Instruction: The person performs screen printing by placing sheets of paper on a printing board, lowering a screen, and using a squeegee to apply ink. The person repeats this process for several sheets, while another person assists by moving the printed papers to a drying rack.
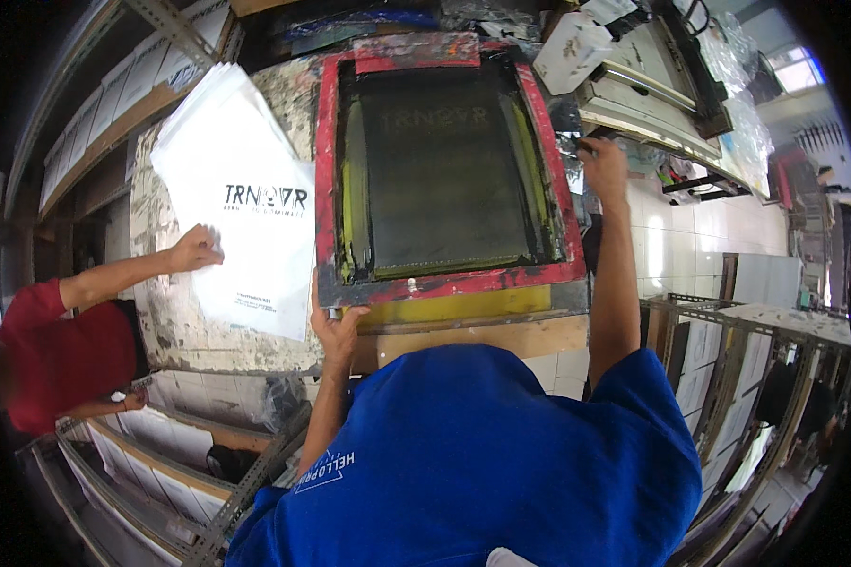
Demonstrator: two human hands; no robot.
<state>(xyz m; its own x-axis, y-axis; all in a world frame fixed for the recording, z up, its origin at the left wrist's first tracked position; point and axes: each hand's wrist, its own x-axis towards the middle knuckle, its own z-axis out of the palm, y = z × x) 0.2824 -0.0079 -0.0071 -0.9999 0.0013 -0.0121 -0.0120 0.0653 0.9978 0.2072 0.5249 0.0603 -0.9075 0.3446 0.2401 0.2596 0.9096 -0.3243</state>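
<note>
By the red screen frame (463,284), left fingers (320,319) grasp its near-left corner, probably a stiff, safe handhold; what right fingers (588,145) hold is unclear.

- You see bright light at the window (799,71) beyond the bench's (168,326) far right corner.
- Glare streaks the floor tiles (656,248) off its right edge.
- Fisheye bends your outer shelves (113,144); the rim falls black.

The red frame (326,151) is smeared black around dark mesh (440,180). White sheets (255,248) near the left edge of the speckled cream desk (175,335) bear black print.
</note>
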